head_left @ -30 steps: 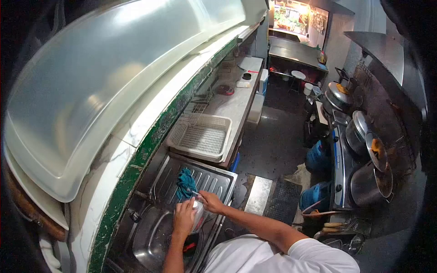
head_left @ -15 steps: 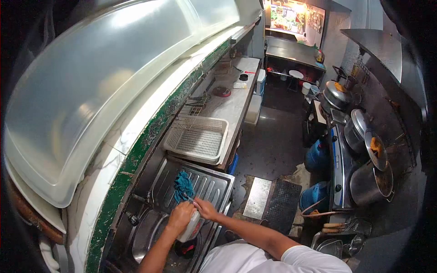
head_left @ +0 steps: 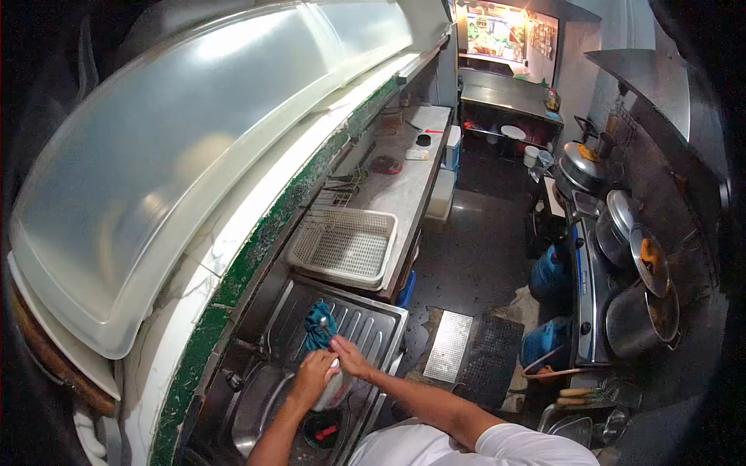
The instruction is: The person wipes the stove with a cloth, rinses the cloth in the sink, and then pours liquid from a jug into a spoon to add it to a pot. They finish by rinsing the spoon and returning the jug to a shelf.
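While the left hand (head_left: 313, 373) grips a white bottle (head_left: 332, 394) | right hand (head_left: 352, 360) pinches a metal utensil (head_left: 324, 321) | far lit sign (head_left: 497, 36) reads "OPEN"

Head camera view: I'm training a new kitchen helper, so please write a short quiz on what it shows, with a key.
1. Multiple choice: what lies on the ridged steel drainboard?
A) a frying pan
B) a teal cloth
C) a stack of plates

2. True or false: the white perforated basket sits on the stove.

3. Short answer: which container is in the grip of the left hand?

Key
1. B.
2. False; the basket sits on the counter beside the drainboard.
3. A white plastic bottle.
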`<state>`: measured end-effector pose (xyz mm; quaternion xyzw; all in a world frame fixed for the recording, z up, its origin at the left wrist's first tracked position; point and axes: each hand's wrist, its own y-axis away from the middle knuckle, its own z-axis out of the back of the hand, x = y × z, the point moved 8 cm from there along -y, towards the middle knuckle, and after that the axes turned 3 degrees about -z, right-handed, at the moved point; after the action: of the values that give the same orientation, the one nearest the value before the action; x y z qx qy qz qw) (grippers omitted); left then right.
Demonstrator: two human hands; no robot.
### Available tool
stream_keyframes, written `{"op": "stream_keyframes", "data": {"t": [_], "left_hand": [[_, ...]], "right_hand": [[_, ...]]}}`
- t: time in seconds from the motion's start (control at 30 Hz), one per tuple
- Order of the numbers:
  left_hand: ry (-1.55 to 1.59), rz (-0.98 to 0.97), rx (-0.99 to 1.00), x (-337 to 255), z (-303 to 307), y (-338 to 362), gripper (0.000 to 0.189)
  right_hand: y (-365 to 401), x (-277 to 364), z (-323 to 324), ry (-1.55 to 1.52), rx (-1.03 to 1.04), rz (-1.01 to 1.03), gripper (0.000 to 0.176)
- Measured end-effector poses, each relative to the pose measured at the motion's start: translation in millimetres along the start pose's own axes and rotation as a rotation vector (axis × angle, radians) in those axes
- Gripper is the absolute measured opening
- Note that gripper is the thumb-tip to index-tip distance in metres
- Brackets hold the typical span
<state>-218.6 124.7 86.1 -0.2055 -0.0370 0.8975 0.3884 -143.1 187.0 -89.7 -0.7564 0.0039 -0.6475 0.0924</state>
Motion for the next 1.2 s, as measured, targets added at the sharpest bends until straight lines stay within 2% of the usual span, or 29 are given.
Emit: {"op": "stream_keyframes", "data": {"t": [0.03, 0.07, 0.17, 0.23, 0.27, 0.33, 0.57, 0.67, 0.77, 0.83, 0.87, 0.93, 1.07, 1.1, 1.17, 1.2], "left_hand": [[0.001, 0.005, -0.003, -1, 1, -5, 0.044], [-0.001, -0.011, -0.001, -3, 1, -11, 0.045], [-0.031, -0.045, 0.039, 5, -11, -19, 0.045], [-0.114, 0.013, 0.193, 12, -22, -22, 0.042], [-0.117, 0.016, 0.192, 14, -22, -26, 0.042], [0.067, 0.077, 0.176, 20, -19, -34, 0.038], [0.122, 0.116, 0.083, 13, -17, -34, 0.037], [0.08, 0.076, 0.021, 19, -21, -32, 0.036], [-0.067, -0.052, 0.109, 12, -14, -41, 0.034], [-0.369, -0.207, 0.255, -2, -8, -50, 0.036], [-0.376, -0.207, 0.254, 2, -8, -52, 0.036], [-0.347, -0.329, 0.269, 11, -21, -56, 0.037], [-0.29, -0.288, 0.266, 25, -38, -60, 0.037], [-0.303, -0.3, 0.265, 25, -40, -61, 0.037], [-0.339, -0.226, 0.292, 30, -45, -64, 0.04], [-0.385, -0.188, 0.329, 31, -48, -63, 0.04]], "right_hand": [[-1, 10, 12, 0.051, -0.099, 0.009, 0.033], [-1, 19, 15, -0.016, -0.111, 0.01, 0.032], [2, 37, 25, 0.042, -0.176, -0.042, 0.033], [1, 34, 26, 0.072, -0.187, -0.048, 0.033], [0, 32, 28, 0.103, -0.204, -0.054, 0.033], [0, 39, 31, 0.118, -0.222, -0.01, 0.032], [2, 25, 38, 0.051, -0.371, 0.003, 0.035], [6, 30, 39, 0.041, -0.37, 0.019, 0.034], [4, 26, 39, 0.09, -0.371, 0.049, 0.034], [2, 22, 39, 0.124, -0.368, 0.073, 0.033], [3, 15, 38, 0.086, -0.361, 0.049, 0.033], [4, 13, 40, 0.067, -0.376, 0.02, 0.032], [-1, -10, 42, 0.04, -0.439, 0.017, 0.032], [-1, 2, 45, 0.034, -0.448, 0.032, 0.032], [4, 4, 44, 0.029, -0.437, -0.045, 0.031], [2, 8, 44, 0.003, -0.471, 0.022, 0.032]]}}
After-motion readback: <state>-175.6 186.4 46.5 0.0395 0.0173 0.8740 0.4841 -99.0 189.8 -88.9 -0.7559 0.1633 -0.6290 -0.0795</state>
